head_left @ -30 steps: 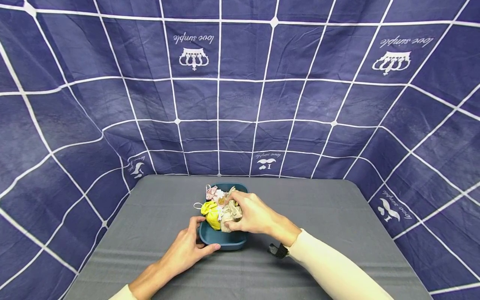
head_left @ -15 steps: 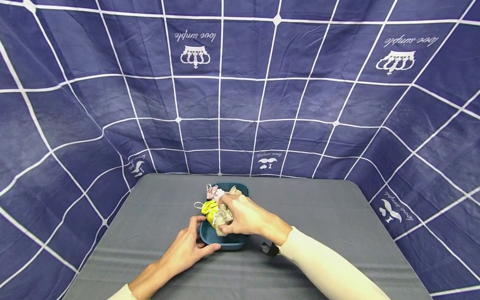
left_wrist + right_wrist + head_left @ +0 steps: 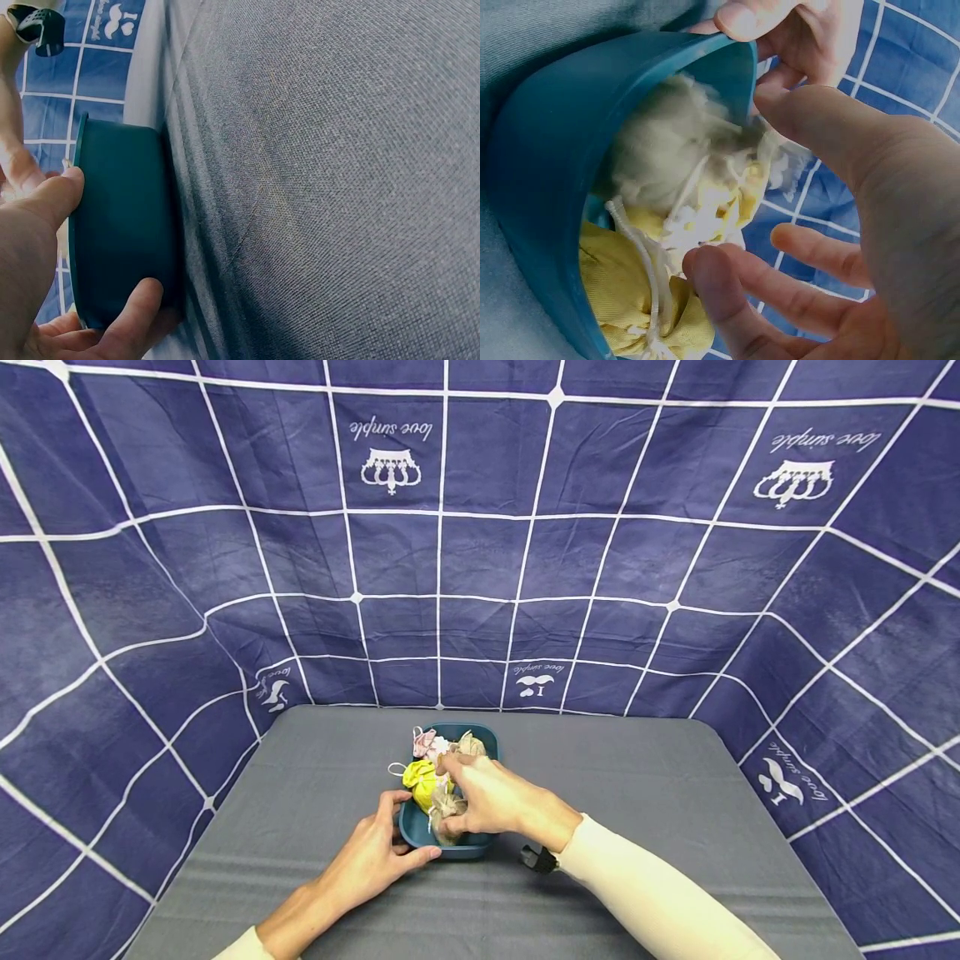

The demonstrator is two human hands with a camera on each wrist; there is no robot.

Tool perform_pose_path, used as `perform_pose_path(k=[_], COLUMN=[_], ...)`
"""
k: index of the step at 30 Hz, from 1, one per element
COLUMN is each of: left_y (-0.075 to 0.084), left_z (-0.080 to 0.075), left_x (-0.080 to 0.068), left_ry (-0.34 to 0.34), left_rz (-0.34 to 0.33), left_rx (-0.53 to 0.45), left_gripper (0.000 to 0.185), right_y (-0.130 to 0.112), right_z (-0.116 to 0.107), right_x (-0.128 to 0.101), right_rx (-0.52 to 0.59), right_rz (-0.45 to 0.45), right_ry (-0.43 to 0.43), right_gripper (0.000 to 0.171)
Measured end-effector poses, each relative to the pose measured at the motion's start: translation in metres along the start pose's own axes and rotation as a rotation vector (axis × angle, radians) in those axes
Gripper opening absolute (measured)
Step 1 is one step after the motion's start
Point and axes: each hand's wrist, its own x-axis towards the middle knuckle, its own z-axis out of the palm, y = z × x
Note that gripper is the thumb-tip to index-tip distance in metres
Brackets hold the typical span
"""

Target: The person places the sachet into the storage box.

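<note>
A teal bowl (image 3: 480,845) sits on the grey table, filled with small drawstring pouches. My left hand (image 3: 390,843) grips its near left corner, thumb on the rim and fingers under the wall (image 3: 124,225). My right hand (image 3: 459,793) reaches in from the right and pinches a beige pouch (image 3: 444,806) at the near side of the bowl. In the right wrist view that beige pouch (image 3: 675,157) lies between my thumb and my fingers (image 3: 727,289). Beside it on the left is a yellow pouch (image 3: 420,777) (image 3: 622,292). A pink pouch (image 3: 423,743) lies at the bowl's far side.
The grey table (image 3: 660,793) stretches to both sides of the bowl. A blue cloth with white grid lines (image 3: 525,552) hangs around the back and sides. A black strap (image 3: 534,858) sits at my right wrist.
My right hand has drawn the beige pouch leftward and nearer, down to the near side of the bowl. My left hand has kept its hold on the bowl.
</note>
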Motion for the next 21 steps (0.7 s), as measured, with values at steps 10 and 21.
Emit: perform_pose_path(k=[10, 21], left_y=[0.0, 0.001], left_z=[0.001, 0.002], left_x=[-0.001, -0.001], left_ry=[0.007, 0.015], left_rz=[-0.007, -0.013], left_rx=[0.015, 0.02], left_gripper=[0.097, 0.097], right_y=[-0.001, 0.003], right_z=[0.0, -0.003], right_x=[-0.005, -0.011], right_rx=[-0.006, 0.03], right_rz=[0.024, 0.001], right_ry=[-0.028, 0.037], right_gripper=[0.077, 0.07])
